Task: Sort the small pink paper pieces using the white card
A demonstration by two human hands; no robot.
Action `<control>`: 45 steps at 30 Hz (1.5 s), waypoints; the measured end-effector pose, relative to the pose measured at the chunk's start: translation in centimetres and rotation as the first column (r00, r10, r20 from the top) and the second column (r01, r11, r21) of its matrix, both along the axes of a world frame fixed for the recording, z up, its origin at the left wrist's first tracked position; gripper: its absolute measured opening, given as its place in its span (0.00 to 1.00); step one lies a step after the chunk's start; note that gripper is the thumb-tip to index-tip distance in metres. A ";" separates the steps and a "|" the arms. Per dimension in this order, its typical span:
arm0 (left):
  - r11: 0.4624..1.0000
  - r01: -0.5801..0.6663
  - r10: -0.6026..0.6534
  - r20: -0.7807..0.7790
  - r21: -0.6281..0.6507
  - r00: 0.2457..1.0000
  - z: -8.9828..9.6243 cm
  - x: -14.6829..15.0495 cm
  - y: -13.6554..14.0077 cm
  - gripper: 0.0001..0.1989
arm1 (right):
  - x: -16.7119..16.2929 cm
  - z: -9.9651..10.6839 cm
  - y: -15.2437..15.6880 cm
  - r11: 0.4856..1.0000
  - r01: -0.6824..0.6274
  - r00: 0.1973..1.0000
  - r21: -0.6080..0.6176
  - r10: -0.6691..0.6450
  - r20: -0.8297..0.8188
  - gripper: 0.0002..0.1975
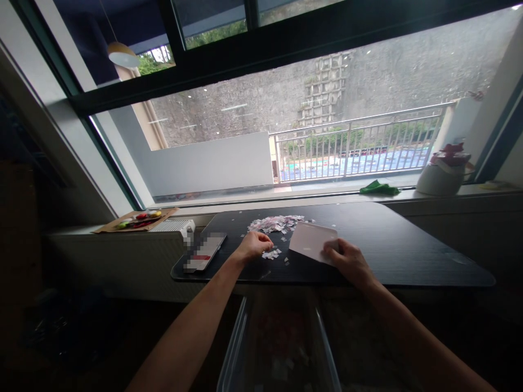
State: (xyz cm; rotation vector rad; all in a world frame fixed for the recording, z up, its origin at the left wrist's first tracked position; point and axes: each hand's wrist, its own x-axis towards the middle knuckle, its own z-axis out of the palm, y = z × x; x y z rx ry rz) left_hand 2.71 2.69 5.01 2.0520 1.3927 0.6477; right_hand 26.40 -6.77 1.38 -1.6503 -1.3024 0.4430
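Observation:
My left hand (255,246) is over the dark table (392,239), its fingers pinched together beside a small cluster of white paper scraps (272,254). What sits between those fingertips, if anything, is too small to make out. A larger heap of paper scraps (274,223) lies just beyond. My right hand (350,259) grips a pale sheet of paper (312,239) by its right edge, thumb on top. The sheet is tilted near the heap, and a few loose scraps lie between it and my left hand.
A phone-like flat device (206,252) lies at the table's left end. Below the front edge stands a clear plastic bin (235,348) with scraps inside. Along the sill are a green cloth (379,188), a white jug (441,174) and a brown board (118,223) with colourful items.

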 end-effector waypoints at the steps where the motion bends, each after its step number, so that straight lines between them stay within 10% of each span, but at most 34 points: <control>1: 1.000 -0.017 0.018 -0.014 0.016 1.000 -0.1 0.0 0.2 0.10 | 0.0 0.0 0.0 1.000 0.002 1.000 -0.005 -0.002 0.006 0.13; 10: 0.966 -0.133 0.175 -0.185 0.221 0.967 -0.1 -0.1 -1.4 0.18 | 0.1 0.2 -0.1 1.000 0.010 1.000 0.002 -0.010 0.002 0.13; 13: 0.893 0.030 0.124 -0.310 0.448 0.943 -0.6 0.1 -3.3 0.12 | 0.1 0.3 -0.1 1.000 0.008 1.000 -0.006 -0.008 -0.008 0.13; 17: 0.864 0.294 -0.123 -0.395 0.408 0.910 -1.3 0.5 -5.1 0.12 | 0.1 0.3 -0.2 1.000 0.023 1.000 0.001 -0.023 0.002 0.13; 28: 0.820 0.380 -0.182 -0.434 0.428 0.882 -1.8 -0.1 -6.1 0.13 | -0.1 0.3 -0.2 1.000 0.006 0.999 0.016 -0.005 -0.045 0.12; 40: 0.854 0.002 0.115 -0.193 0.520 0.974 -2.6 -3.0 -4.1 0.10 | -1.5 -0.2 -0.2 0.980 -0.184 0.976 0.076 0.191 -0.105 0.11; 45: 0.828 -0.144 0.252 -0.131 0.542 0.959 -4.0 -3.4 -3.3 0.09 | -0.1 0.7 -1.5 0.999 -0.019 1.000 -0.033 0.020 0.024 0.10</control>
